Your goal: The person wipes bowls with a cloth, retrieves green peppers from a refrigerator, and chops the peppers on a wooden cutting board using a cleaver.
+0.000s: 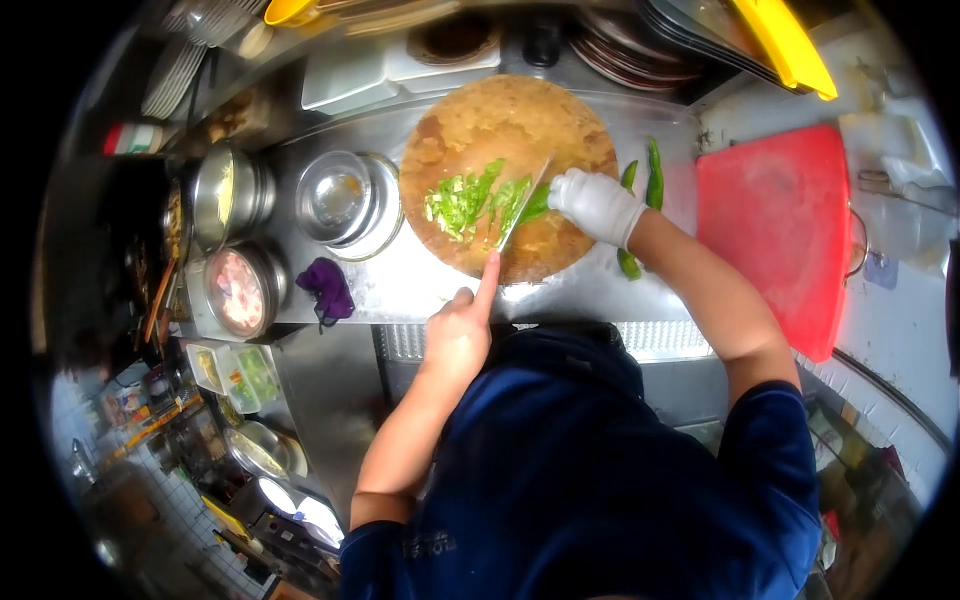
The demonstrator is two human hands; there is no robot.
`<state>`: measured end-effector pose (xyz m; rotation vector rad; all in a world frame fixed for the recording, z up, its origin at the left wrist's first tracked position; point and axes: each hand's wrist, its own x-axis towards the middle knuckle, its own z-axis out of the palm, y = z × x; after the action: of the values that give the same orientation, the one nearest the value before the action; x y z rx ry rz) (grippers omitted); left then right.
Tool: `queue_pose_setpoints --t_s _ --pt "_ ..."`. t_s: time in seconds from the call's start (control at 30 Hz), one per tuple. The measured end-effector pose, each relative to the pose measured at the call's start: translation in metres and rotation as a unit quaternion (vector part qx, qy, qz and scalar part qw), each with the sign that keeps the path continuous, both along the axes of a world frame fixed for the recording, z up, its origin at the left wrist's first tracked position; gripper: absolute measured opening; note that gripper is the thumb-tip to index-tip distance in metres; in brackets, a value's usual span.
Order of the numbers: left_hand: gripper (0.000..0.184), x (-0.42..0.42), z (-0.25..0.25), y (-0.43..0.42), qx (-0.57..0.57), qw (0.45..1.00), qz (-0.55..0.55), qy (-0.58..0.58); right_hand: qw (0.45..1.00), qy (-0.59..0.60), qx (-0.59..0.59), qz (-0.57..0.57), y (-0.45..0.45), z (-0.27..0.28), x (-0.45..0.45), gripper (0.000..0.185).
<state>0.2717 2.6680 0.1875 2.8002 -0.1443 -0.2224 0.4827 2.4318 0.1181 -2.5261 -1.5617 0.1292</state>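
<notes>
On a round wooden chopping board (pixel 480 120) lies a pile of chopped green pepper (pixel 458 205). My left hand (pixel 461 325) is bare and closed round the handle of a knife (pixel 526 205), its index finger stretched along the near end of the blade. The blade slants up and right across the greens. In a white glove, my right hand (pixel 596 205) has its fingers closed on a green pepper (pixel 537 203) beside the blade. Long green peppers (pixel 654 174) lie on the steel counter right of the board, one partly under my right wrist.
Left of the board stand stacked metal bowls (pixel 334 197), a purple cloth (pixel 326 290) and a pot of pale pink pieces (pixel 238 290). A red cutting board (pixel 770 230) is at the right. White trays (pixel 345 72) and stacked plates line the back.
</notes>
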Motion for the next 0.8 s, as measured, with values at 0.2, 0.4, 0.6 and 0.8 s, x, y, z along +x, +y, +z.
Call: queue_pose_setpoints --t_s 0.2,0.4,0.6,0.8 --pt "0.094 -0.004 0.0 0.0 0.016 1.0 -0.015 0.003 0.999 -0.01 -0.036 0.015 0.005 0.009 0.002 0.012" --pt "0.094 -0.009 0.006 0.003 -0.012 0.999 -0.012 0.034 0.995 0.025 -0.092 0.015 0.012 0.025 0.004 0.019" --pt "0.093 0.016 -0.026 -0.006 -0.013 0.999 0.013 0.038 0.995 0.027 -0.094 0.007 0.012 0.024 0.002 0.018" --pt "0.092 0.006 0.005 -0.002 -0.011 0.999 -0.016 0.031 0.996 0.031 -0.078 0.012 0.008 0.023 0.001 0.018"
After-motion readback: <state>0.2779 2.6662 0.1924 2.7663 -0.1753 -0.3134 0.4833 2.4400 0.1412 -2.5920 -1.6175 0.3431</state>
